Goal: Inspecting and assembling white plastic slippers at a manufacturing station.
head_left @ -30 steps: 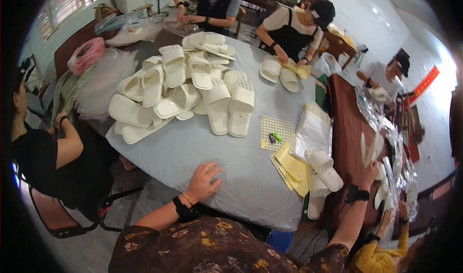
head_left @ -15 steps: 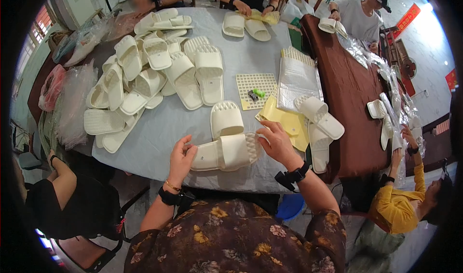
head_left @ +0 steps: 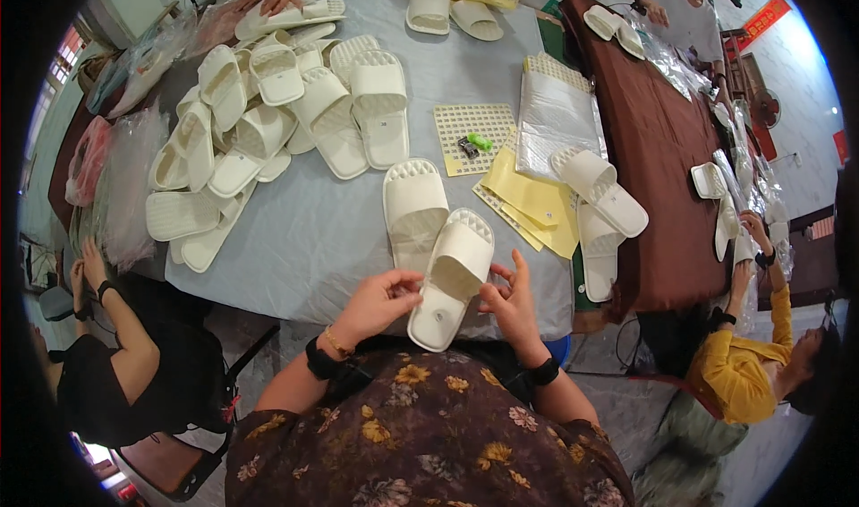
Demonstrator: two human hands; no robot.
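A white slipper [head_left: 452, 279] with a ridged strap lies at the table's near edge, its heel toward me and a small round sticker on its insole. My left hand [head_left: 380, 306] is at its left side, fingers apart, tips at or against the sole's edge. On the other side my right hand [head_left: 512, 303] is spread, thumb and curled fingertips close to the slipper's edge. Whether either hand presses on it is hard to tell. A second white slipper [head_left: 414, 207] lies just beyond, partly covered by the first.
A heap of white slippers [head_left: 259, 118] covers the left of the grey-covered table [head_left: 295, 265]. Right of centre are a sticker sheet [head_left: 461, 122] with small green and black items, yellow paper [head_left: 528, 194], a silvery pouch [head_left: 557, 118] and another slipper pair [head_left: 598, 189]. Co-workers sit around.
The near slipper has turned from lying sideways to pointing away from me, and come nearer. Both hands have moved toward me, the left also rightward. The view has shifted slightly.
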